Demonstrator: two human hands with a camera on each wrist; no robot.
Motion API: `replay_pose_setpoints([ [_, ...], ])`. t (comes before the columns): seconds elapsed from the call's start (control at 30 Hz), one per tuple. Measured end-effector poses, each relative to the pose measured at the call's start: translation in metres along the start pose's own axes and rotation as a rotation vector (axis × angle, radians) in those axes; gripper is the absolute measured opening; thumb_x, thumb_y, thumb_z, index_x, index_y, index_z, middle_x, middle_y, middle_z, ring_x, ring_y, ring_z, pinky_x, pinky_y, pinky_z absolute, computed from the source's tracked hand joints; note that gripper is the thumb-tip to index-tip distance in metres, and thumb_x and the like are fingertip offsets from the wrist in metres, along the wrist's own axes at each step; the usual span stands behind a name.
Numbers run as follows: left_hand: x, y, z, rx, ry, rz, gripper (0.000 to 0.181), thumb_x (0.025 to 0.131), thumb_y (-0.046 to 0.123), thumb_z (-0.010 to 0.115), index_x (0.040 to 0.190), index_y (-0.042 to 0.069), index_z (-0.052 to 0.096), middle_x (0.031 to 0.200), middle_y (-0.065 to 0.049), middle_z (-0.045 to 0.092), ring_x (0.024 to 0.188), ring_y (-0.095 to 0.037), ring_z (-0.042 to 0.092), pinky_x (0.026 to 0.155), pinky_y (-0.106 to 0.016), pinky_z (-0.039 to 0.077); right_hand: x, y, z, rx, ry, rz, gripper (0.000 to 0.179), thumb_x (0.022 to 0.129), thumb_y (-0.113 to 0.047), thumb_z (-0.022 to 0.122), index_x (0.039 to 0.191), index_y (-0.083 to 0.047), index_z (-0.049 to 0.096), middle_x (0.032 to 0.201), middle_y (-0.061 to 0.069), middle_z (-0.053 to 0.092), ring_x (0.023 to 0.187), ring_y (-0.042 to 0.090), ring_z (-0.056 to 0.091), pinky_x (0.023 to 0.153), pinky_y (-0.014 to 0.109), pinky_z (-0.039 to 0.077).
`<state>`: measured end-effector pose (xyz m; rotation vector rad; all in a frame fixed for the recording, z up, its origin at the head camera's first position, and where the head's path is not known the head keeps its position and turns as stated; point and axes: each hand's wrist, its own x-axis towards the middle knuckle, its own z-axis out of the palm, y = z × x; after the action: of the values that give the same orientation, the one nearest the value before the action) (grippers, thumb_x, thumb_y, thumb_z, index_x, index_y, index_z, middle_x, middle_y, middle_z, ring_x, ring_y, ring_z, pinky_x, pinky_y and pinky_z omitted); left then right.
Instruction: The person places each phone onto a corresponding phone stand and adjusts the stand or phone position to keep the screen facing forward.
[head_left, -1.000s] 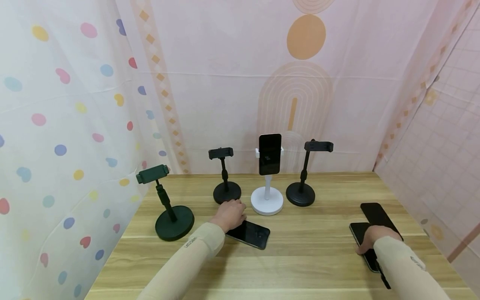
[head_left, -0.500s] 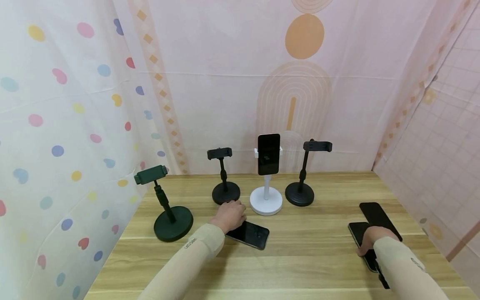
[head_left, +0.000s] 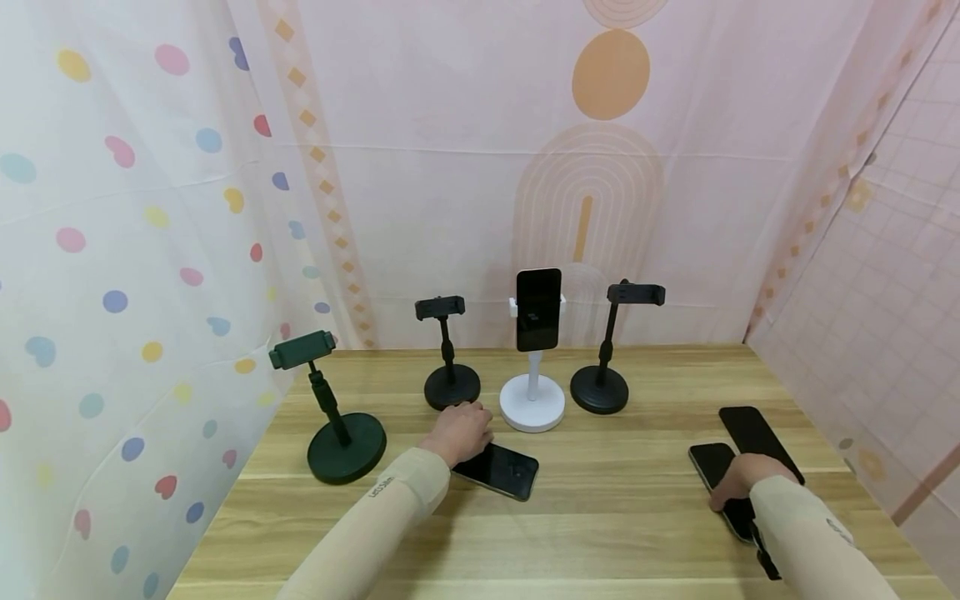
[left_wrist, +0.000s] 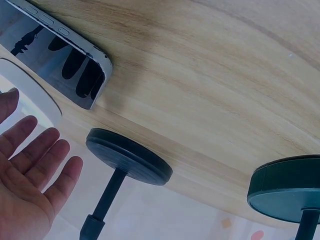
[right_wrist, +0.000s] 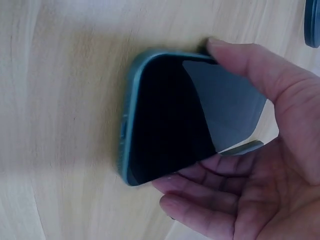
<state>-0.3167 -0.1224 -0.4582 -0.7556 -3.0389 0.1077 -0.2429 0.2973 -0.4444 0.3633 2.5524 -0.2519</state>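
My right hand (head_left: 750, 479) grips a smartphone (right_wrist: 170, 115) at the right of the table. In the right wrist view the thumb lies on one long edge and the fingers curl round the opposite edge, with the dark screen facing up. My left hand (head_left: 459, 433) hovers over the near end of another smartphone (head_left: 504, 471), its fingers relaxed and holding nothing in the left wrist view. Behind it stand a black phone stand (head_left: 452, 385) and a white phone stand (head_left: 532, 404) whose clamp holds an upright phone (head_left: 538, 310).
A third loose phone (head_left: 761, 437) lies beside the gripped one, partly behind the right hand. A green phone stand (head_left: 347, 448) is at the left, and a second black stand (head_left: 600, 389) is right of the white one. Curtains (head_left: 420, 108) hang behind the wooden table (head_left: 600, 533).
The phone in my right hand has shifted a little to the left at its far end. My left hand, the stands and the other phones stay where they were.
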Motion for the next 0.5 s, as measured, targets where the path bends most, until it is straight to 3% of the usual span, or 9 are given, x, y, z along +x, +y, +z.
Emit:
replay_pose_setpoints([
  [0.3,-0.0011,-0.0004,0.0003,-0.01,0.002,0.004,0.016,0.095,0.029,0.069,0.099,0.013,0.069,0.097,-0.003,0.064,0.094,-0.024,0.063,0.082,-0.043,0.052,-0.002,-0.0038,0.0009,0.018,0.044,-0.103,0.079,0.078,-0.049,0.075,0.118,0.017,0.058,0.116,0.039,0.056,0.103,0.051,0.057,0.086,0.061,0.047],
  [0.5,0.0005,-0.001,0.0017,0.005,0.007,0.007,0.016,0.095,0.029,0.069,0.098,0.014,0.069,0.095,-0.003,0.064,0.092,-0.023,0.063,0.081,-0.042,0.053,0.0044,-0.0025,0.0058,0.036,0.122,-0.176,0.069,0.076,-0.047,0.075,0.107,0.014,0.064,0.107,0.033,0.062,0.094,0.043,0.061,0.081,0.058,0.05],
])
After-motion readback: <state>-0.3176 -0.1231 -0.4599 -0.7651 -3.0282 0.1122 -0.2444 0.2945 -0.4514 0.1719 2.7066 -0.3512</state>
